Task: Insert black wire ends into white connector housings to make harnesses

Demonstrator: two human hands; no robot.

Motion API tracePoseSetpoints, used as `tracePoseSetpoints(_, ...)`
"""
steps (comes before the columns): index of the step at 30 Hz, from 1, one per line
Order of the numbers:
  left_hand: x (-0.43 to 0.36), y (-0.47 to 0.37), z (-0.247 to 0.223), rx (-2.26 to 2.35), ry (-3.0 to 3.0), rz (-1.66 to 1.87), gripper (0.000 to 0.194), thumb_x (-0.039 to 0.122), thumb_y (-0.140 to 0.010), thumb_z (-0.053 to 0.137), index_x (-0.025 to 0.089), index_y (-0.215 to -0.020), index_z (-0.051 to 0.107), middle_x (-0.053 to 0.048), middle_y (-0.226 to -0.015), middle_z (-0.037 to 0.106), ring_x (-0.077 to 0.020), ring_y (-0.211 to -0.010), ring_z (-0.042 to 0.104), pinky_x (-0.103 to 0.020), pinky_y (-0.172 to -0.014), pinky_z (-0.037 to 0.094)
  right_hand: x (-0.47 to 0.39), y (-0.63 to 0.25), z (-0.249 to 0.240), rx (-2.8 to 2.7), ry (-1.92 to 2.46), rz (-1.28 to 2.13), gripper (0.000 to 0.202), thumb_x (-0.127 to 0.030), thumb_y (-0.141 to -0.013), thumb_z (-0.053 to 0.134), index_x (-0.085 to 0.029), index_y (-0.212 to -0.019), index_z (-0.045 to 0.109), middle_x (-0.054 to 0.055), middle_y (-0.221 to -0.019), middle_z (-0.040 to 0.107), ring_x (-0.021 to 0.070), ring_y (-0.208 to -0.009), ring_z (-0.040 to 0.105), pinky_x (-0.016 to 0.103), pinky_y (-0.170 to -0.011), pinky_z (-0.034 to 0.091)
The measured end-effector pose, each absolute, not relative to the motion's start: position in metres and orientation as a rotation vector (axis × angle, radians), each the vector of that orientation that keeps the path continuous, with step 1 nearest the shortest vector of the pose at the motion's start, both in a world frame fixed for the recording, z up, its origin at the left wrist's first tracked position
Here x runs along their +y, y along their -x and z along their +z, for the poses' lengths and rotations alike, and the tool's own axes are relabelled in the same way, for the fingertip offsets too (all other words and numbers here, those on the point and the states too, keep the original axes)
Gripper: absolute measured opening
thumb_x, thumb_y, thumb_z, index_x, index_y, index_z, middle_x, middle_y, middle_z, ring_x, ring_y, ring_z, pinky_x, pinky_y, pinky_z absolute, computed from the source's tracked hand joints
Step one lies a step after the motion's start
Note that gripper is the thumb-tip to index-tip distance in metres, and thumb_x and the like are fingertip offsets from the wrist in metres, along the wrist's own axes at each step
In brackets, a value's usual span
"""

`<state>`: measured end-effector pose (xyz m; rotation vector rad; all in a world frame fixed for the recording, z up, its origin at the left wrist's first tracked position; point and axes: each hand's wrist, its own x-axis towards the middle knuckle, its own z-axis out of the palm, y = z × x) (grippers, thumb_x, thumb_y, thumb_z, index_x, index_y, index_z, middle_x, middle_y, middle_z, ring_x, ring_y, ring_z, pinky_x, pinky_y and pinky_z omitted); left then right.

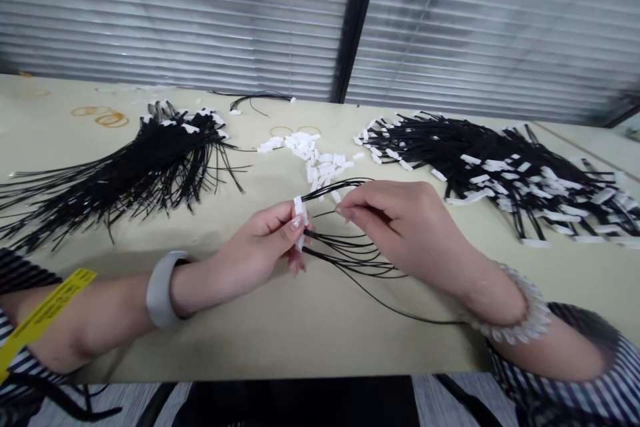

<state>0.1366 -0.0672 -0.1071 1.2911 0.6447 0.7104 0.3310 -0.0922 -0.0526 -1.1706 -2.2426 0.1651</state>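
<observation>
Between the thumb and fingers of my left hand (273, 237) is a long white connector (299, 207), held roughly upright. Several thin black wires (350, 247) run from its right side, and some pass beneath my right hand (400, 227). The thumb and index finger of my right hand are pinched on a single black wire (325, 213), just right of the connector. One longer wire curves down to the right below my right wrist. My left fingertips partly cover the connector.
Loose white connectors (325, 167) lie beyond my hands. A large bundle of black wires (145, 153) is at the left, and wires with white connectors (465, 147) are piled at the right. Yellow rubber bands (111, 120) lie at the back left, before window blinds (175, 13).
</observation>
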Motion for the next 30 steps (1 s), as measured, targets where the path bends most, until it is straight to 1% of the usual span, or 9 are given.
tracePoseSetpoints(6,-0.067,-0.137,-0.108,0.634,-1.275,0.710,0.020,0.035,-0.086,0.045,0.016,-0.080,0.050,0.004,-0.069,0.047,-0.0049,-0.050,0.051,-0.020,-0.051,0.043,-0.093,-0.331,-0.053,-2.265,1.169,0.114,0.011,-0.011,-0.082,0.051,-0.015,-0.078,0.061,-0.005,-0.069,0.061,0.0033,-0.062,0.052,0.014,-0.061,0.037)
tracePoseSetpoints(10,-0.068,-0.137,-0.108,0.630,-1.271,0.702,0.020,0.035,-0.086,0.045,0.017,-0.079,0.049,0.005,-0.070,0.047,-0.0040,-0.049,0.050,-0.019,-0.051,0.043,-0.094,-0.330,-0.053,-2.269,1.176,0.084,0.011,-0.011,-0.082,0.051,-0.016,-0.079,0.061,-0.004,-0.072,0.062,0.0036,-0.065,0.053,0.014,-0.062,0.037)
tracePoseSetpoints(13,-0.068,-0.137,-0.109,0.638,-1.292,0.705,0.020,0.034,-0.086,0.045,0.017,-0.078,0.049,0.005,-0.069,0.046,-0.0043,-0.050,0.050,-0.019,-0.052,0.043,-0.094,-0.329,-0.055,-2.279,1.161,0.122,0.011,-0.013,-0.082,0.050,-0.016,-0.081,0.060,-0.003,-0.075,0.062,0.0040,-0.066,0.053,0.015,-0.062,0.037)
tracePoseSetpoints(20,-0.067,-0.137,-0.112,0.662,-1.333,0.697,0.022,0.036,-0.085,0.045,0.017,-0.075,0.047,0.005,-0.064,0.044,-0.0051,-0.049,0.049,-0.019,-0.050,0.042,-0.093,-0.319,-0.064,-2.370,1.207,0.141,0.014,-0.015,-0.084,0.045,-0.017,-0.079,0.058,-0.003,-0.074,0.060,0.0070,-0.066,0.050,0.021,-0.062,0.036)
tracePoseSetpoints(24,-0.068,-0.138,-0.109,0.673,-1.323,0.709,0.024,0.038,-0.084,0.046,0.017,-0.073,0.047,0.005,-0.064,0.045,-0.0051,-0.049,0.050,-0.019,-0.049,0.042,-0.091,-0.319,-0.066,-2.348,1.186,0.134,0.014,-0.013,-0.083,0.046,-0.017,-0.078,0.058,-0.003,-0.071,0.060,0.0076,-0.063,0.051,0.021,-0.060,0.037)
tracePoseSetpoints(28,-0.068,-0.140,-0.108,0.739,-1.293,0.765,0.023,0.038,-0.084,0.046,0.016,-0.076,0.048,0.005,-0.067,0.048,-0.0050,-0.048,0.051,-0.020,-0.049,0.043,-0.095,-0.329,-0.051,-2.120,1.081,-0.025,0.008,-0.013,-0.081,0.051,-0.017,-0.080,0.058,0.001,-0.076,0.061,0.0101,-0.073,0.054,0.022,-0.066,0.042)
tracePoseSetpoints(30,-0.067,-0.141,-0.109,0.778,-1.260,0.815,0.023,0.037,-0.085,0.045,0.016,-0.075,0.047,0.005,-0.066,0.048,-0.0051,-0.047,0.052,-0.020,-0.049,0.043,-0.100,-0.334,-0.042,-2.088,1.087,-0.079,0.006,-0.014,-0.079,0.054,-0.018,-0.076,0.057,0.001,-0.072,0.060,0.0101,-0.069,0.054,0.022,-0.063,0.042)
